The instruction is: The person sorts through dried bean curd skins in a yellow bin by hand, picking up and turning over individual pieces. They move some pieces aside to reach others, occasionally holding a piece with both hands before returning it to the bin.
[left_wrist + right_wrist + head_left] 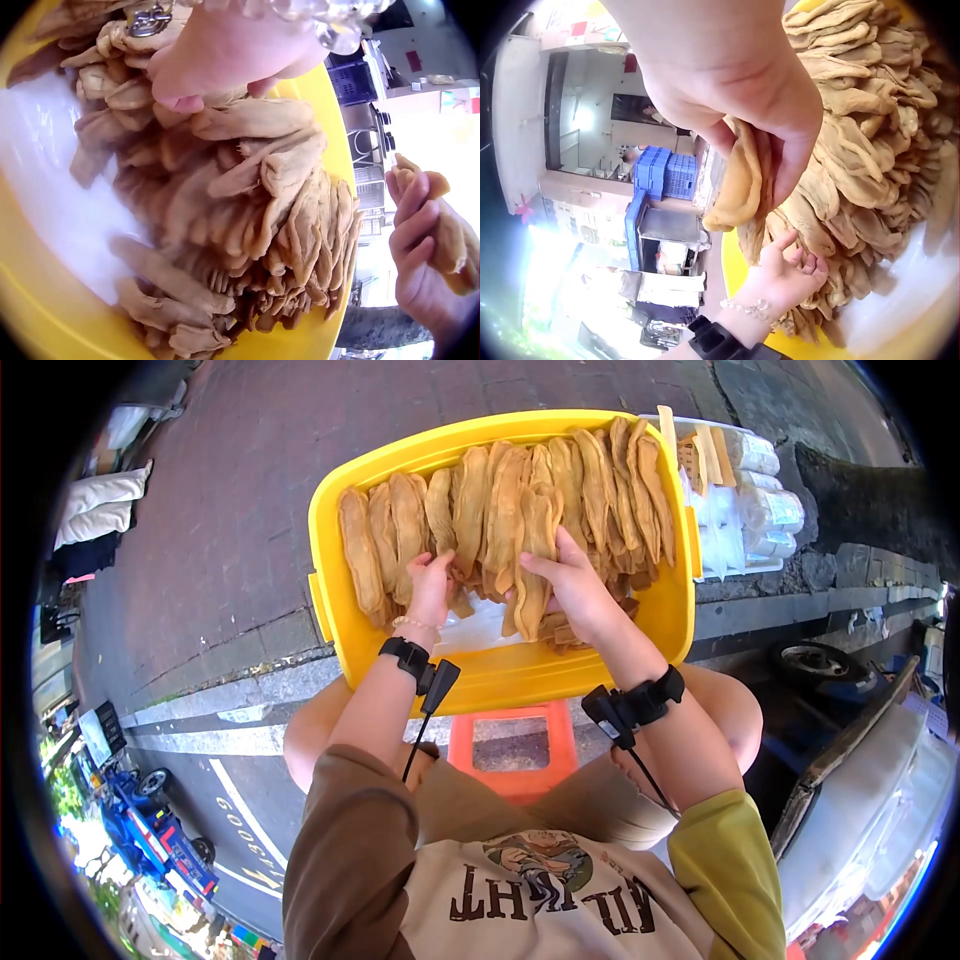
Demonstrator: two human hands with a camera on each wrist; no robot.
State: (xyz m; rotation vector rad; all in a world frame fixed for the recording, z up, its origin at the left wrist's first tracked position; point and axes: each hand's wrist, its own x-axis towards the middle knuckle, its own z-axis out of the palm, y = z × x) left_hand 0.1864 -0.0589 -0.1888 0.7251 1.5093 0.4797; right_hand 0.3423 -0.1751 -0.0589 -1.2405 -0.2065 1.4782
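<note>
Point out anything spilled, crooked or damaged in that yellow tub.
A few brown strips look askew: next to the white patch in the yellow tub, they lie at an angle to the tidy row. Nothing looks spilled, and I see no clear damage.

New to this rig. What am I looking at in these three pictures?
No robot: these are a person's bare hands. The head picture comes from a camera worn on the head, looking down; the other two come from cameras strapped to each wrist. In front of the person is a yellow tub of long, wrinkled tan pieces, with a red-orange stool showing below. The right hand holds at least one piece; the left hand is at the pile.
</note>
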